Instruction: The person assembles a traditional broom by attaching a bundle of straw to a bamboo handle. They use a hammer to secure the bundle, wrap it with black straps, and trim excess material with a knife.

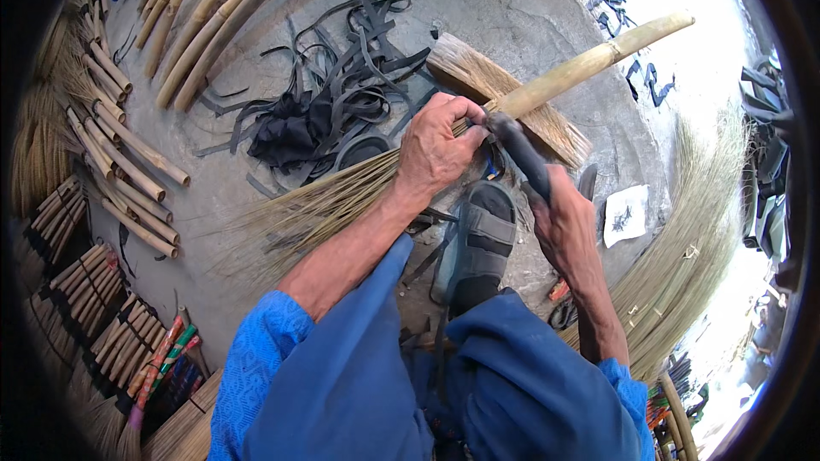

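Note:
My left hand (437, 143) is closed around the neck of a grass broom, where the bristles meet a thick bamboo handle (602, 61). The handle points up and to the right, lying across a rough wooden block (470, 70). Long thin grass bristles (329, 205) fan out below my left wrist toward the lower left. In my right hand (564, 215) is a dark, thick-handled tool (523, 154), hammer-like in shape. Its far end is at the broom's neck, close to my left fingertips; the exact shape of that end cannot be made out.
Black rubber strips (367, 60) lie tangled on the ground ahead. Bamboo poles (226, 26) lie at the upper left, with finished brooms (128, 162) stacked farther left. Loose grass (683, 256) is spread at the right, near a small white sheet (626, 215). My sandalled foot (483, 239) is below the block.

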Demonstrator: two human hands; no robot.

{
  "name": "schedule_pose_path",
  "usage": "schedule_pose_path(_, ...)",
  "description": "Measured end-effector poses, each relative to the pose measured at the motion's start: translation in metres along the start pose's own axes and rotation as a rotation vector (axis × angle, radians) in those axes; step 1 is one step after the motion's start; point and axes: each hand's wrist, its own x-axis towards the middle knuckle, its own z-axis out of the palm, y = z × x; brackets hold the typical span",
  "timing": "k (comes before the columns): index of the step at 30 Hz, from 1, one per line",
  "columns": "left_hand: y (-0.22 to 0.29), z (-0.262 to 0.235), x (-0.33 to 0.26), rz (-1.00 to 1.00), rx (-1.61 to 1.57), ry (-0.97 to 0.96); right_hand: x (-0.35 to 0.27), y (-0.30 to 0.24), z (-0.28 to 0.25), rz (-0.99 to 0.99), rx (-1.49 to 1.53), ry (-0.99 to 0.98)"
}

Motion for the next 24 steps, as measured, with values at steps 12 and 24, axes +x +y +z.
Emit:
schedule_pose_path(12, 0.017, -0.002, -0.004, 0.104, 0.262, -0.019, -0.016, -0.022, -0.017, -0.046, 0.151, 0.142)
schedule_pose_path(24, 0.019, -0.008, 0.0, 0.066, 0.222, -0.066, 0.007, -0.026, -0.022, 0.074, 0.162, -0.078)
